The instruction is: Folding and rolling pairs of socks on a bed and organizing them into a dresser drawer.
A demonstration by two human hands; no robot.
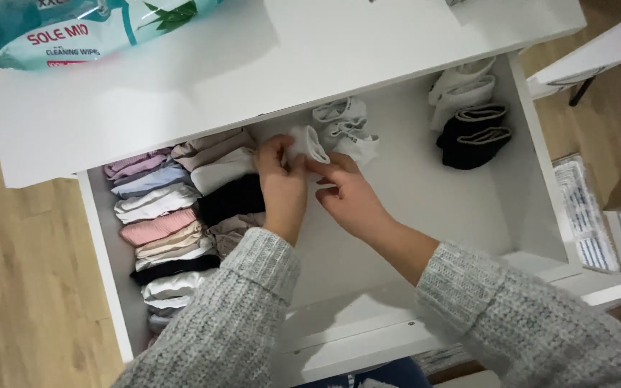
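Drawer [433, 194] floor bare beside sock [309, 144]

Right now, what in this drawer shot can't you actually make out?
- Head view: the white sock, partly covered by the left hand and right hand; its full shape is unclear.
- Wipes packet: cut off by the top edge.
- Folded clothes: the nearest ones sit behind the grey sleeve.
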